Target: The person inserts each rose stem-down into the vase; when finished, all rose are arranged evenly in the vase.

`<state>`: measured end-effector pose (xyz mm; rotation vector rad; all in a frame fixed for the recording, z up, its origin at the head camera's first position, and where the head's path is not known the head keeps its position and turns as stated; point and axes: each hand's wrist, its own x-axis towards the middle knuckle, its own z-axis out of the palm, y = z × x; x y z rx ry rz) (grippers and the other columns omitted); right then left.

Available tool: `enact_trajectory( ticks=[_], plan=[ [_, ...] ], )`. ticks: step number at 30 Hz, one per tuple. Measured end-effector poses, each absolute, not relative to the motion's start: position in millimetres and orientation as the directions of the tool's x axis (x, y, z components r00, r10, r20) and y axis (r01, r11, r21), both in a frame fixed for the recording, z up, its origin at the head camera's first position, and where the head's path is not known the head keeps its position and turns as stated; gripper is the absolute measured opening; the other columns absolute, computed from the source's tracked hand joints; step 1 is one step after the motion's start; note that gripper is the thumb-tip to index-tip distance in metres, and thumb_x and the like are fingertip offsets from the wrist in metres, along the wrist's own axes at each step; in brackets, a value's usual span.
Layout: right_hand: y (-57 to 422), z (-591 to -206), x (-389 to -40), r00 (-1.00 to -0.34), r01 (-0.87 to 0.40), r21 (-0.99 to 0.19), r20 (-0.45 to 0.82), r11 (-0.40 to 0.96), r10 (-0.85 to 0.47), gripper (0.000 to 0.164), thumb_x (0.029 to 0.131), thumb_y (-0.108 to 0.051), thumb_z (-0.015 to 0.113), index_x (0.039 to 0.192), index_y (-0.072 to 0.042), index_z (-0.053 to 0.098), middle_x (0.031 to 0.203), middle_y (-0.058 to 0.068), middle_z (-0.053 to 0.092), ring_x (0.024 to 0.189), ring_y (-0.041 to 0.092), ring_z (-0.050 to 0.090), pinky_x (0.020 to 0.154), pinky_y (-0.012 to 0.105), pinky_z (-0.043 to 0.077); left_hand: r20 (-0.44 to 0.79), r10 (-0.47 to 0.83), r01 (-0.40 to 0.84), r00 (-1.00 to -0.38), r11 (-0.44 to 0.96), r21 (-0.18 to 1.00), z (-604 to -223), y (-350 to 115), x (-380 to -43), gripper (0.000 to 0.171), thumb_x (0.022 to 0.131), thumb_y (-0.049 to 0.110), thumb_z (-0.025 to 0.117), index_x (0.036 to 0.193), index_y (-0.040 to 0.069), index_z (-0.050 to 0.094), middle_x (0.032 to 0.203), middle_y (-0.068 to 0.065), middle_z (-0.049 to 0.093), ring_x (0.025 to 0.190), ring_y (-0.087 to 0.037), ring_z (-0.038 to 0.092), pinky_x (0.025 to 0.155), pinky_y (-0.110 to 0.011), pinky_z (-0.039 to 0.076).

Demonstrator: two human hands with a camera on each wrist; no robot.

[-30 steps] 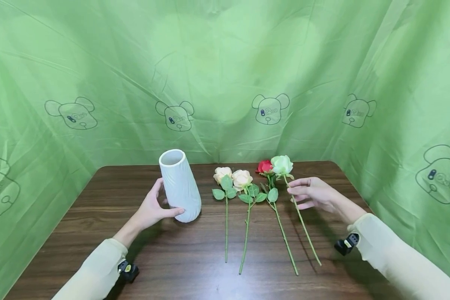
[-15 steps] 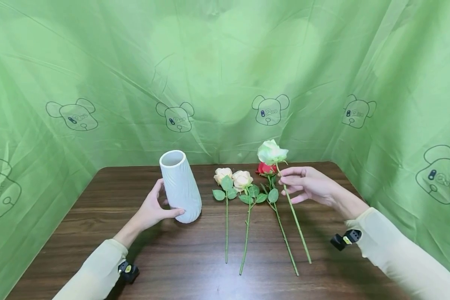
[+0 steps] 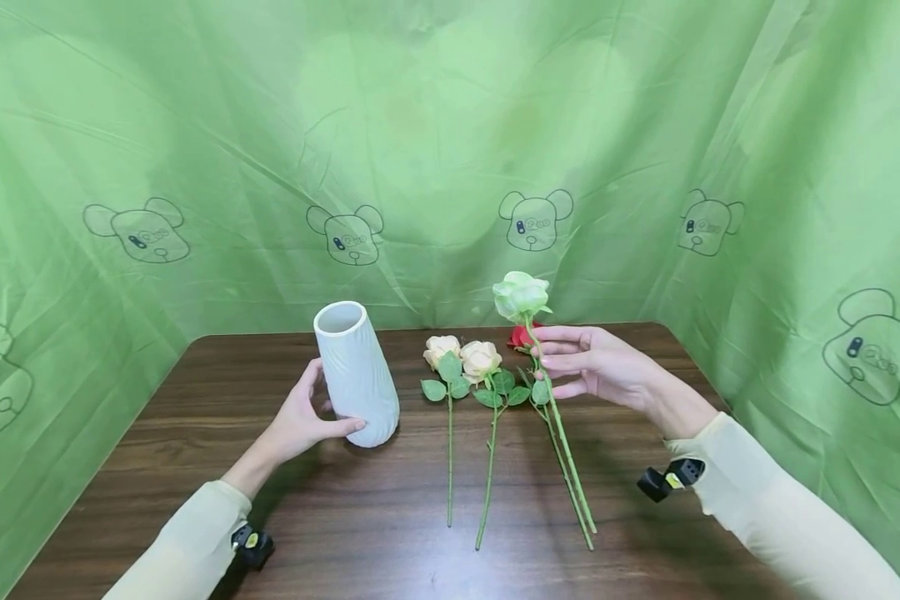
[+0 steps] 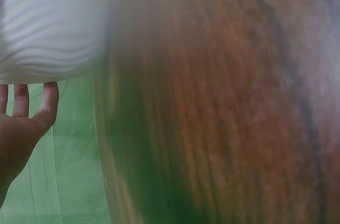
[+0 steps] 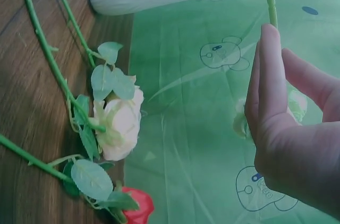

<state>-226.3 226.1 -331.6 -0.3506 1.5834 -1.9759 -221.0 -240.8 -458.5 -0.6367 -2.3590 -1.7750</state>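
A white vase [image 3: 360,383] with wavy ridges stands upright on the left half of the table, its mouth facing up. My left hand [image 3: 311,412] grips its lower side, thumb across the front; the left wrist view shows fingers against the vase [image 4: 53,33]. My right hand [image 3: 600,367] pinches the stem of a pale green rose [image 3: 521,295], raised with its bloom up and stem slanting down to the right. In the right wrist view the right hand [image 5: 281,107] partly hides that bloom. Behind the held stem lies a red rose [image 3: 521,337], partly covered.
Two cream roses, a left one [image 3: 441,350] and a right one [image 3: 482,361], lie side by side between vase and right hand, stems toward the front. The brown wooden table [image 3: 330,533] ends at a green curtain [image 3: 435,150] printed with bear heads.
My right hand has lifted the pale green rose and carried it left, so it now passes in front of the red rose. The left hand and the vase have stayed in place.
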Motion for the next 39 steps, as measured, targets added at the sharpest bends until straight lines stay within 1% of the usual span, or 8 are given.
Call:
enact_trajectory(
  ticks=[9,14,17,23,25,30,33,39],
  plan=[
    [217.7,-322.9,-221.4,-0.798,0.293,-0.938,-0.132,-0.187,-0.589,0.038,0.099,0.009,0.055,0.132,-0.01,0.058,0.112,0.006,0.071,0.1,0.026,0.071,0.081,0.041,0.059,0.336,0.263,0.396,-0.904,0.224,0.89,-457.3,-238.6,-222.5,0.095,0.068,0.003,0.094,0.145,0.017,0.041,0.133,-0.006,0.056,0.122,-0.018,0.053,0.091,-0.045,0.052],
    [207.8,-315.8,-221.6,-0.799,0.273,-0.939,-0.102,-0.207,-0.593,0.032,0.099,0.005,0.057,0.128,-0.008,0.062,0.113,0.006,0.072,0.098,0.023,0.071,0.082,0.04,0.059,0.344,0.266,0.404,-0.9,0.219,0.888,-458.3,-237.6,-225.5,0.095,0.068,0.003,0.094,0.146,0.017,0.04,0.133,-0.007,0.056,0.121,-0.018,0.053,0.089,-0.043,0.053],
    [199.7,-312.9,-223.9,-0.803,0.264,-0.94,-0.091,-0.215,-0.588,0.028,0.099,0.004,0.059,0.122,-0.009,0.066,0.113,0.005,0.072,0.098,0.022,0.071,0.084,0.041,0.058,0.341,0.27,0.401,-0.9,0.211,0.891,-460.2,-236.9,-226.3,0.095,0.069,0.003,0.094,0.146,0.016,0.04,0.134,-0.007,0.055,0.122,-0.017,0.053,0.09,-0.043,0.053],
    [182.6,-304.1,-227.7,-0.799,0.275,-0.924,-0.065,-0.266,-0.598,0.022,0.098,0.004,0.061,0.114,-0.009,0.067,0.11,0.006,0.071,0.1,0.024,0.07,0.092,0.046,0.055,0.35,0.293,0.412,-0.89,0.184,0.893,-461.6,-234.5,-227.5,0.097,0.069,0.001,0.093,0.147,0.014,0.038,0.136,-0.009,0.054,0.123,-0.018,0.053,0.092,-0.046,0.053],
    [175.7,-299.8,-229.2,-0.798,0.276,-0.919,-0.056,-0.281,-0.6,0.02,0.097,0.004,0.061,0.111,-0.009,0.067,0.11,0.006,0.071,0.099,0.024,0.07,0.095,0.048,0.053,0.342,0.287,0.403,-0.895,0.19,0.895,-461.4,-235.7,-227.7,0.097,0.069,0.001,0.094,0.147,0.016,0.038,0.136,-0.008,0.054,0.123,-0.018,0.053,0.092,-0.046,0.053],
    [156.7,-287.8,-232.6,-0.806,0.257,-0.917,-0.029,-0.305,-0.592,0.02,0.098,0.006,0.059,0.116,-0.002,0.058,0.111,0.01,0.071,0.101,0.027,0.071,0.095,0.046,0.053,0.339,0.271,0.397,-0.901,0.198,0.896,-459.3,-241.9,-226.6,0.098,0.067,0.001,0.095,0.145,0.019,0.04,0.133,-0.007,0.056,0.121,-0.02,0.054,0.092,-0.046,0.053],
    [148.1,-279.8,-232.7,-0.822,0.223,-0.916,0.006,-0.332,-0.569,0.023,0.098,0.006,0.058,0.121,0.001,0.053,0.112,0.013,0.07,0.102,0.029,0.071,0.093,0.044,0.054,0.353,0.273,0.41,-0.895,0.194,0.891,-458.1,-244.2,-224.8,0.097,0.067,-0.001,0.094,0.145,0.017,0.04,0.132,-0.008,0.056,0.12,-0.02,0.055,0.091,-0.042,0.054],
    [137.7,-258.6,-230.4,-0.851,0.166,-0.88,0.1,-0.445,-0.515,0.018,0.098,0.006,0.061,0.114,0.0,0.06,0.112,0.014,0.069,0.102,0.031,0.071,0.093,0.044,0.054,0.365,0.29,0.427,-0.885,0.187,0.885,-455.4,-244.5,-221.6,0.096,0.068,-0.001,0.093,0.146,0.015,0.039,0.132,-0.008,0.056,0.119,-0.017,0.055,0.09,-0.036,0.054]
  ],
)
